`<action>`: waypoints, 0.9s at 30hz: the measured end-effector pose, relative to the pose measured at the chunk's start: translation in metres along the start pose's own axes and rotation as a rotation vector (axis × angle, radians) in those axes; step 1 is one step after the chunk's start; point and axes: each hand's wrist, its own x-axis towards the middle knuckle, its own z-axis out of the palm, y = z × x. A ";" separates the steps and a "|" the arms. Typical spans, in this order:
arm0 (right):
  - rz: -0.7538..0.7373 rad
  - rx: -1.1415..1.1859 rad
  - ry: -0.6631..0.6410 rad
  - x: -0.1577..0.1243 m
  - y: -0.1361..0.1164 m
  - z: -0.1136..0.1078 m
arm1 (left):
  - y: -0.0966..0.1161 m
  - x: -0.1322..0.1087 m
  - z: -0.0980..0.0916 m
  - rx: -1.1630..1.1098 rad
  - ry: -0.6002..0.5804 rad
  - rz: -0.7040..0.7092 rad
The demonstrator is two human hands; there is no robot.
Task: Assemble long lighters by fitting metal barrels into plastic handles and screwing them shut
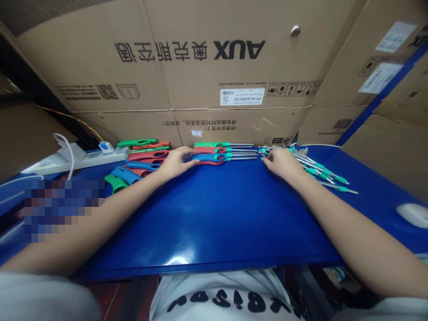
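Observation:
My left hand (178, 162) is closed, with thumb and fingertips at the handle end of a blue long-necked lighter (209, 158). That lighter lies in a row with red and green lighters (209, 145), their metal tubes pointing right. Fingers of my right hand (281, 161) are pinched together at the left side of a pile of metal lighter tubes (323, 168) with teal fittings. What sits between those fingertips is hidden. Left of my left hand lie several loose lighter handles (149, 155) in red, blue, green and orange, without tubes.
The blue tabletop (207, 214) ends in front of my body. Along its back stands a large cardboard sheet (187, 89). A white power strip (90, 159) with cables lies at the left, and a white computer mouse (413, 214) at the right edge.

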 end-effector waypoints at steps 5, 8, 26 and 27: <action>-0.002 0.021 0.000 0.001 -0.002 0.000 | 0.000 0.000 0.001 -0.016 0.006 0.001; 0.016 0.019 -0.007 0.000 0.000 0.000 | 0.001 0.000 0.001 -0.010 0.005 -0.008; 0.060 0.009 -0.046 -0.002 0.009 0.003 | 0.022 -0.001 -0.022 0.187 0.100 0.093; 0.068 0.007 -0.042 -0.003 0.009 0.001 | 0.025 0.000 -0.029 0.225 0.088 0.118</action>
